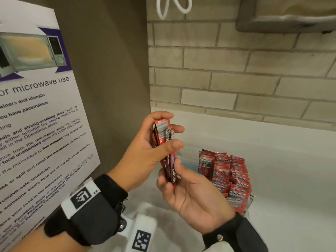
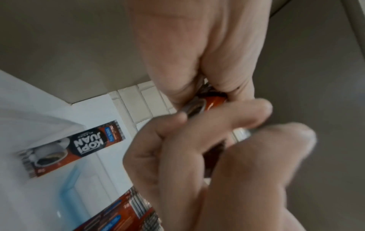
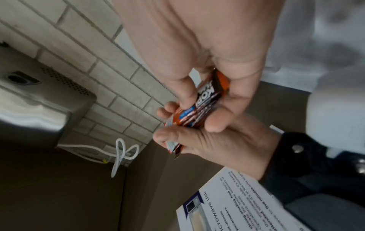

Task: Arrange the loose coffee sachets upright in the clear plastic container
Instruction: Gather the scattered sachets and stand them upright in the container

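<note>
Your left hand [image 1: 145, 151] and right hand [image 1: 190, 190] sit nearest in the head view, sharing one bundle of sachets [image 1: 166, 151] above the white counter [image 1: 281, 170]. Left thumb and fingers pinch its upper half; your right fingers curl under the lower ends, probably to square the stack so it drops in upright. Just right of your hands, the clear container [image 1: 251, 199] already holds packed rows of standing sachets [image 1: 231, 175]; its walls are barely visible and your right hand hides its near-left corner. A microwave notice [image 1: 36, 124] leans at the counter's left end.

From the left wrist, your left fingers [image 2: 217, 125] are pressed together on the bundle, showing only a sliver of it. One loose sachet [image 2: 73, 148] lies flat on the counter behind, apart from the container; the picture is blurred.

From the right wrist, your right thumb [image 3: 183, 87] and fingers clamp the bundle's printed face [image 3: 203, 103] against the left hand. How many sachets it holds cannot be counted.
</note>
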